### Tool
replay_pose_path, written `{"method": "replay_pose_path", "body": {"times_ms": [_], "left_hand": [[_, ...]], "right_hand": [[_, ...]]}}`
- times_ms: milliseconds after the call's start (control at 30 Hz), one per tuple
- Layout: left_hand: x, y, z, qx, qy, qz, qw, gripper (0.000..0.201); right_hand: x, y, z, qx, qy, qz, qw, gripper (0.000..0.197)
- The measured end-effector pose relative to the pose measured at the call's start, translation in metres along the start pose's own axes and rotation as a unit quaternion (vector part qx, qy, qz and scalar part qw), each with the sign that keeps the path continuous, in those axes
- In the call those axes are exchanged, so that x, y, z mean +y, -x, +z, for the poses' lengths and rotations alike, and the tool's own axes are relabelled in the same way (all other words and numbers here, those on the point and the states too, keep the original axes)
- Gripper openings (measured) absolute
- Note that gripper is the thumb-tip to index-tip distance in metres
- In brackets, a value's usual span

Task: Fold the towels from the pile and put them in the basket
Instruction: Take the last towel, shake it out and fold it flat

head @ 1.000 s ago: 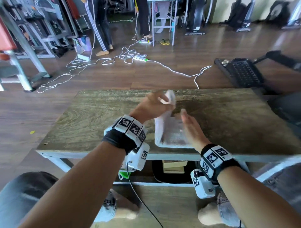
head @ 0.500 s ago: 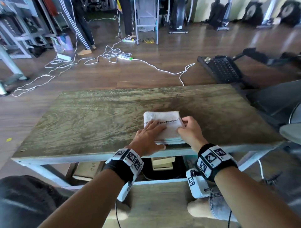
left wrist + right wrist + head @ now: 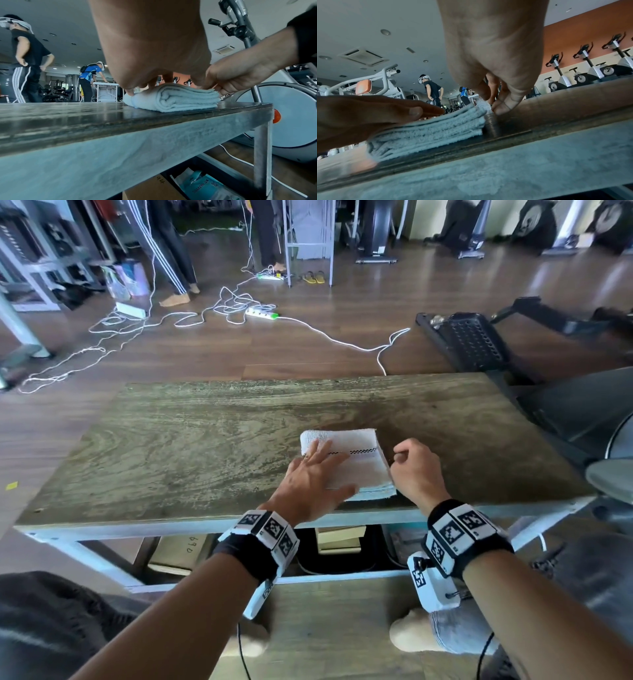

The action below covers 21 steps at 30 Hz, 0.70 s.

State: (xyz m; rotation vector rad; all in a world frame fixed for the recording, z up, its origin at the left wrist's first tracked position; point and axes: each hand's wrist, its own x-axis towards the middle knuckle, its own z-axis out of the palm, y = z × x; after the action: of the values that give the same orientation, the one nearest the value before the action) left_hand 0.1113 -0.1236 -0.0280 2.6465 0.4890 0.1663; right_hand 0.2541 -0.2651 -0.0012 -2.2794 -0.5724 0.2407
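Where left hand (image 3: 313, 479) lies flat hiding towel (image 3: 356, 463), right hand (image 3: 412, 470) curled, grip unclear.

You have one folded towel (image 3: 356, 463) on one bench (image 3: 171, 446), two hands, left hand (image 3: 310, 484) and right hand (image 3: 416, 470), and two people standing behind.

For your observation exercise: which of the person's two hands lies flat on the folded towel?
The left hand, fingers spread flat on the towel. The right hand is curled at the towel's right edge.

Bare forearms; black wristbands (image 3: 469, 539) with white checker-marker tiles; grey trousers.
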Motion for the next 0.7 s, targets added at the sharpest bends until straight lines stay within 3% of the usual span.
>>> {"method": "replay_pose_path", "body": {"times_ms": [167,400,567,633,700], "left_hand": [[0.012,-0.006,0.01,-0.021,-0.099,0.042,0.994,0.077],[0.015,-0.007,0.005,-0.043,-0.088,0.07,0.993,0.075],[0.01,-0.01,0.009,-0.058,-0.016,0.076,0.995,0.066],[0.009,-0.015,0.001,-0.019,0.046,0.086,0.995,0.049],[0.003,-0.024,-0.008,0.058,0.086,0.058,0.993,0.04]], "right_hand": [[0.0,0.0,0.014,-0.084,0.04,-0.009,0.996,0.024],[0.006,-0.006,0.023,-0.109,-0.01,-0.02,0.994,0.017],[0.002,-0.005,0.029,-0.034,-0.018,-0.024,0.999,0.008],[-0.002,-0.006,0.034,0.043,0.015,-0.054,0.998,0.008],[-0.009,-0.008,0.041,0.095,0.052,-0.142,0.984,0.012]]}}
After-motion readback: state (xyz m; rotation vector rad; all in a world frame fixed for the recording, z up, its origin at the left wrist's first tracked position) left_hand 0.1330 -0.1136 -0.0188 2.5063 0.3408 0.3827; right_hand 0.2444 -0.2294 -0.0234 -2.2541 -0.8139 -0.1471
